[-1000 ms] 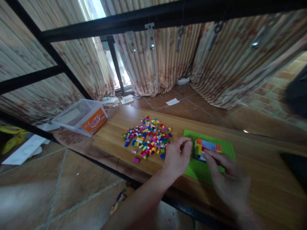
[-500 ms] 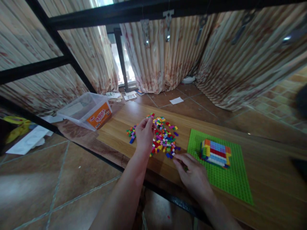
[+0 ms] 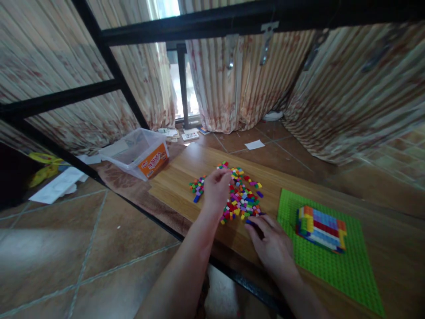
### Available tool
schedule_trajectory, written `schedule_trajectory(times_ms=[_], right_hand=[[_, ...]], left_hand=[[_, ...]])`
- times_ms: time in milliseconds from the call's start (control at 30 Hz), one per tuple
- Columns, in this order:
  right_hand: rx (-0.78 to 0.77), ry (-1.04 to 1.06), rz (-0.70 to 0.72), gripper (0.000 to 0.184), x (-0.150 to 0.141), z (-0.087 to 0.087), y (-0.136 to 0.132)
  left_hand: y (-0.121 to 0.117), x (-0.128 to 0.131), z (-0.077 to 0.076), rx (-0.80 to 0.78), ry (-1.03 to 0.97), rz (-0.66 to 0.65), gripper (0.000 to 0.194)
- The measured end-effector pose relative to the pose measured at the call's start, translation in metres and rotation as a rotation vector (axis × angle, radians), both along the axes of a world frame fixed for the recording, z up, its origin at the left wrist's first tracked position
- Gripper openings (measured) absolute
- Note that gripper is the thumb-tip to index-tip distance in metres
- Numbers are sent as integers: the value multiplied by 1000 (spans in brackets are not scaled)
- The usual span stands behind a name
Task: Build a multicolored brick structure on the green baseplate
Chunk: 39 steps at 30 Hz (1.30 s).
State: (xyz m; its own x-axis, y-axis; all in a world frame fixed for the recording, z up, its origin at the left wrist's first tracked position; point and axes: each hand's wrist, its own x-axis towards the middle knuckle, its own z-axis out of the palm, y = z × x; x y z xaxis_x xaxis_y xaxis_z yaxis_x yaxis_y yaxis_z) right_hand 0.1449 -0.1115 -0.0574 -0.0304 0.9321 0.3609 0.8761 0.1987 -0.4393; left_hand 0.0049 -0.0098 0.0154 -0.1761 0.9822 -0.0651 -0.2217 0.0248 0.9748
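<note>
A heap of small colourful toy bricks [image 3: 244,198] lies spread on the wooden table. My left hand [image 3: 215,190] is over the heap's left part, thumb and fingers pinched together; what they hold, if anything, is too small to make out. At the near edge of the heap, my right hand [image 3: 270,239] has its thumb and index fingertips around a small blue brick [image 3: 249,222]. To the right, a green baseplate [image 3: 352,270] carries a built block of bricks [image 3: 322,227] with striped blue, red and white rows and orange and yellow ends.
A clear plastic bin [image 3: 133,153] with an orange label stands at the table's left end. A black metal frame [image 3: 199,33] crosses above, with metal clips hanging from it. Papers [image 3: 255,145] lie on the tiled floor beyond the table [image 3: 179,177], before striped curtains.
The view has swung left, so everything sits further right in the picture. My right hand has moved left onto the blue brick at the heap's edge. My left hand stays pinched over the heap.
</note>
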Motion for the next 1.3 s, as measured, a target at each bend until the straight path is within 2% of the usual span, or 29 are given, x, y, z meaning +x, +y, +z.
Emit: schedule_trajectory(times_ms=[133, 233, 367, 467, 533, 667, 800, 967, 1133, 1300], right_hand=[[-5, -66, 2, 25, 5, -7, 1], [2, -107, -25, 26, 13, -17, 2], [60, -113, -31, 25, 18, -24, 3], [126, -73, 28, 24, 14, -19, 3], [127, -13, 24, 24, 11, -13, 3], [106, 66, -3, 24, 9, -3, 3], [95, 124, -9, 22, 10, 3, 1], [75, 186, -21, 21, 11, 8, -1], [60, 211, -23, 21, 14, 13, -3], [67, 244, -36, 21, 16, 20, -1]], left_hand=[[-29, 33, -8, 149, 343, -265, 21], [-50, 50, -9, 212, 584, -395, 25], [-58, 56, -7, 233, 752, -476, 23], [-45, 45, -7, 243, 788, -427, 23], [-30, 29, -7, 217, 851, -346, 19], [-4, -16, -7, 29, 1054, -207, 14], [0, -43, -8, -114, 1215, -146, 15], [-9, -41, -14, -84, 1390, -139, 29], [-8, -37, -20, -68, 1479, -133, 32], [-2, -40, -11, -107, 1511, -161, 35]])
